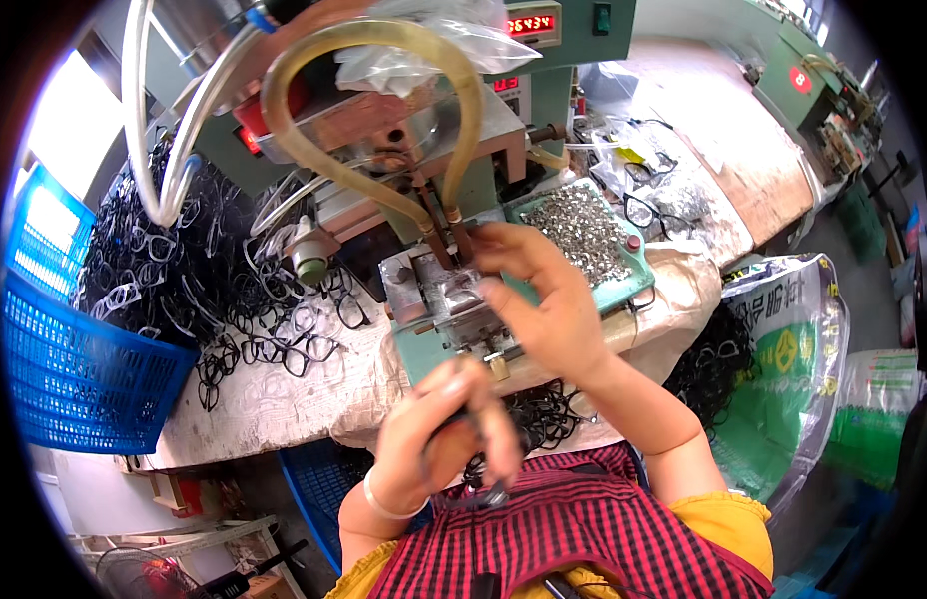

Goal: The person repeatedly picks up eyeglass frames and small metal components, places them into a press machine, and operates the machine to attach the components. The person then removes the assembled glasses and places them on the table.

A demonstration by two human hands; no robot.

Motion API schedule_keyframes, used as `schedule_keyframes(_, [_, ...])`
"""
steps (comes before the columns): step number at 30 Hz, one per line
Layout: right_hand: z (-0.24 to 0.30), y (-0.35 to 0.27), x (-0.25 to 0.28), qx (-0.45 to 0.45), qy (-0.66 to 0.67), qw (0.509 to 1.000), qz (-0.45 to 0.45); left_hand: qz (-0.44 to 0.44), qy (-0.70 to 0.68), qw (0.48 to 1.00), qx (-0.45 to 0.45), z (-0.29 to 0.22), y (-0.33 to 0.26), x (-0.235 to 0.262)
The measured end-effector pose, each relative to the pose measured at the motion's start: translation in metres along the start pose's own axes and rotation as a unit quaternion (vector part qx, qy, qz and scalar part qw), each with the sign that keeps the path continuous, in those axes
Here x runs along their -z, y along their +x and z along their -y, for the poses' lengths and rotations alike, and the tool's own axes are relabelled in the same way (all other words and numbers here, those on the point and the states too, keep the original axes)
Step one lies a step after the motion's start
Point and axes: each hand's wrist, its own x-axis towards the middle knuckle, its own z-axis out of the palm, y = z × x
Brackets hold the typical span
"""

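Observation:
My left hand (435, 424), blurred by motion, is closed around a dark eyeglass frame (493, 493) in front of my apron; fingers cover most of the frame. My right hand (543, 299) reaches to the green bench machine, its thumb apart from the curved fingers. Those fingertips are beside the two copper-coloured rods (453, 240) and partly hidden by them. Under the rods sits a metal fixture (448, 295), just left of my right thumb. Right of the fixture, a green tray (638, 270) holds many small shiny metal parts (578, 235).
Black eyeglass frames (149, 250) pile up at the left beside a blue basket (94, 364). More frames (294, 344) lie on the covered table. A yellowish hose (373, 30) loops over the machine. A green and white sack (783, 369) stands at the right, near more frames.

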Motion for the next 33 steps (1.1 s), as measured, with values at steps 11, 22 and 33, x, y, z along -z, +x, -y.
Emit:
schedule_keyframes(11, [-0.103,0.006,0.112,0.102,-0.525,0.837,-0.115,0.063,-0.139,0.986,0.062,0.042,0.051,0.031])
schedule_keyframes(22, [-0.073,-0.007,0.097,0.108,-0.390,0.896,-0.182,-0.155,0.545,0.778,-0.270,0.010,-0.022,0.079])
schedule_keyframes(33, [-0.086,0.015,0.078,0.102,-0.316,0.927,-0.175,-0.319,0.868,0.372,-0.083,0.011,0.054,0.303])
